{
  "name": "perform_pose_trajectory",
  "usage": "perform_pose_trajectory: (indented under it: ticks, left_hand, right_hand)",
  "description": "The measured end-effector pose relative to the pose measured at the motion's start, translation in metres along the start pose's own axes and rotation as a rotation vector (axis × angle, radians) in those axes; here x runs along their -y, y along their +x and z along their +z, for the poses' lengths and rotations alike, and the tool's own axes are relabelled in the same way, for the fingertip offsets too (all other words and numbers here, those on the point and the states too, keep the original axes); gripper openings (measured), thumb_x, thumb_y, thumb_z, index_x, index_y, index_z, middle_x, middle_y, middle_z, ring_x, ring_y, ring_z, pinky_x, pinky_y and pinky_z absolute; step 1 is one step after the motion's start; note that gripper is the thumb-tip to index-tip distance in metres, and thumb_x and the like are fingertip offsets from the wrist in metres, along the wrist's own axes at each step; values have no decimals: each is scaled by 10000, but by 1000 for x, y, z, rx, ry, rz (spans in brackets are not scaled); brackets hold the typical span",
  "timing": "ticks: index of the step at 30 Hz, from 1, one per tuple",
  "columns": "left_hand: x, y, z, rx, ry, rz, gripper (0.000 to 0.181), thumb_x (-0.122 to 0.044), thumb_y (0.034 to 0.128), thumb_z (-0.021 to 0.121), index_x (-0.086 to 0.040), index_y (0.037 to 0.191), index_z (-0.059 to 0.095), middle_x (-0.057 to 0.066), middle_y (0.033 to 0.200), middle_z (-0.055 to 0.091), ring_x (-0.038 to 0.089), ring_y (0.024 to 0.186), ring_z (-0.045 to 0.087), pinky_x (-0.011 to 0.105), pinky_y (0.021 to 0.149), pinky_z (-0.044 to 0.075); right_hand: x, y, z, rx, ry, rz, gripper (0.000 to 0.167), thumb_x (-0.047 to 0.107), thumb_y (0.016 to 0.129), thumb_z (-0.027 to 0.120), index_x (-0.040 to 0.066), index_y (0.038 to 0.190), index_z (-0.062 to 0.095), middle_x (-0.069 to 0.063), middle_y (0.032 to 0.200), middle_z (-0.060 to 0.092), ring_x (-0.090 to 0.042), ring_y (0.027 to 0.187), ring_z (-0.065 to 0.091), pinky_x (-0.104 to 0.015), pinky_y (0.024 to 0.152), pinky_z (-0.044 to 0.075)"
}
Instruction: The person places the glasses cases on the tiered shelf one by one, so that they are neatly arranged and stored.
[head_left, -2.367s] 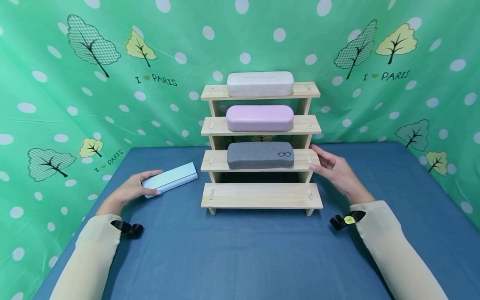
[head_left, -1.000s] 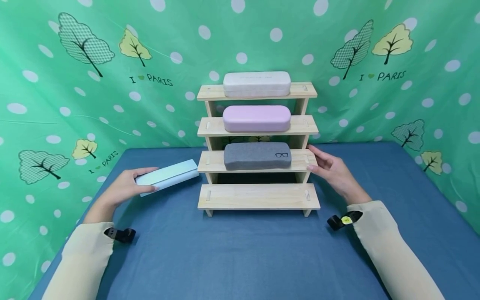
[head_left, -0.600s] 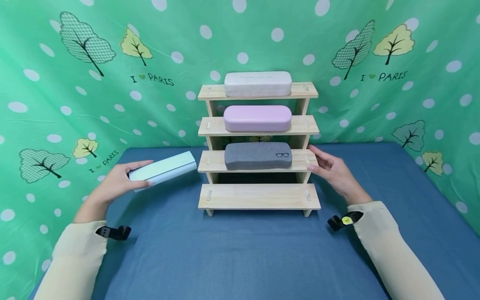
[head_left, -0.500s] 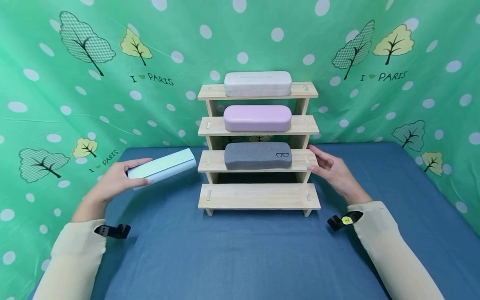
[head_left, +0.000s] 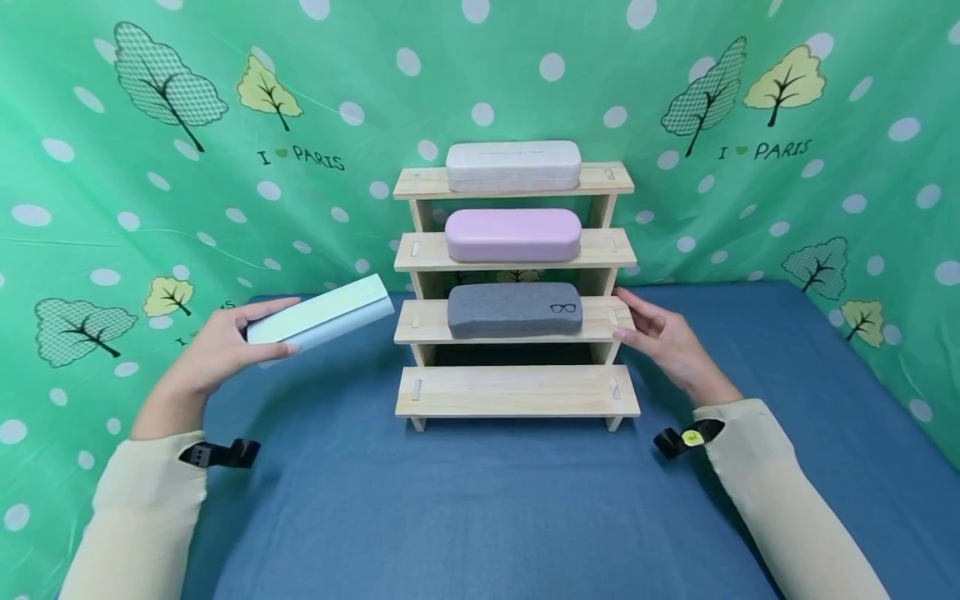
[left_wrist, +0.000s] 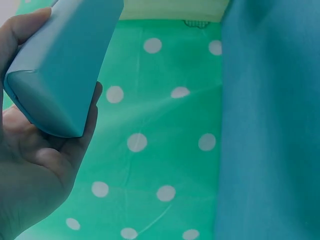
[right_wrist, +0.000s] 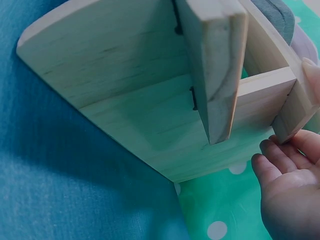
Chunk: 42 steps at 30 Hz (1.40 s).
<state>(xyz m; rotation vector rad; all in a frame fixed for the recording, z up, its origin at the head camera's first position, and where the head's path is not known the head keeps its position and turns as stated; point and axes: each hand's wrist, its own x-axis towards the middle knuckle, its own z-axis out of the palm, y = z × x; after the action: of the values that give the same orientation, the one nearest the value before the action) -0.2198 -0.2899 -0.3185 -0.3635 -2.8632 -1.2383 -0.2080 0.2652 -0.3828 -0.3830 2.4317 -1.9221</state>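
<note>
My left hand (head_left: 217,346) grips the left end of a light blue glasses case (head_left: 322,321), thumb in front and fingers behind. The case is held above the table with its right end tilted up; the left wrist view shows the case (left_wrist: 65,65) from its end. My right hand (head_left: 667,342) pinches the right end of the second-lowest step of a wooden tiered stand (head_left: 517,392). On that step lies a grey glasses case (head_left: 510,312) with a spectacles mark. A lilac case (head_left: 513,235) sits one step higher, and a white case (head_left: 513,167) on the top step.
The blue tablecloth (head_left: 465,508) spreads around the stand. Behind it hangs a green dotted curtain (head_left: 480,75) with printed trees, close to the stand's back. The lowest step is bare.
My left hand has lifted the light blue case off the table, raising it and tilting its right end up. My right hand keeps its hold on the stand.
</note>
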Motion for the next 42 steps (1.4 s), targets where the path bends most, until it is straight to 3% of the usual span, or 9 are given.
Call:
perform_pose_trajectory:
  ticks: [12, 17, 21, 27, 35, 42]
  left_hand:
    - [-24, -1, 3, 17, -89, 24, 595, -113, 792, 758, -161, 1347, 549, -98, 1161, 566, 143, 940, 518, 231, 701, 461]
    - [-38, -2, 8, 36, -114, 58, 600, -88, 778, 765, -145, 1338, 557, -76, 1162, 581, 162, 932, 525, 241, 705, 461]
    - [-50, -2, 13, 55, -115, 123, 604, -66, 760, 773, -124, 1326, 568, -79, 1152, 593, 163, 920, 526, 243, 689, 467]
    - [-63, 1, 26, 106, -114, 223, 613, -66, 748, 779, -102, 1323, 568, -5, 1178, 586, 164, 919, 522, 239, 679, 475]
    - [-72, 6, 50, 223, -136, 340, 601, -47, 740, 764, -78, 1309, 575, 113, 1172, 589, 189, 915, 530, 255, 692, 486]
    - [-84, 7, 71, 286, -154, 381, 631, -68, 733, 770, -100, 1327, 561, 97, 1181, 607, 221, 932, 540, 289, 690, 503]
  right_hand:
    - [0, 0, 0, -1, 6, -4, 680, 155, 932, 602, 23, 1485, 228, -191, 1533, 216, -307, 1375, 291, -96, 910, 411]
    - [-1, 0, 0, 0, 6, -9, 680, 145, 932, 601, 12, 1484, 225, -197, 1534, 210, -310, 1378, 281, -92, 911, 407]
    - [-1, 0, 0, 2, 7, -11, 675, 144, 934, 598, 13, 1483, 228, -196, 1534, 211, -305, 1378, 283, -92, 912, 407]
    - [0, 0, 0, -1, 1, -7, 678, 155, 932, 603, 17, 1483, 232, -191, 1533, 216, -307, 1377, 285, -92, 910, 408]
    - [-1, 1, 1, -4, 11, -6, 687, 156, 928, 609, 9, 1482, 230, -200, 1529, 222, -304, 1372, 296, -98, 907, 414]
    - [-1, 1, 0, -5, 4, 3, 694, 172, 926, 614, 28, 1486, 230, -181, 1534, 221, -299, 1376, 289, -99, 917, 406]
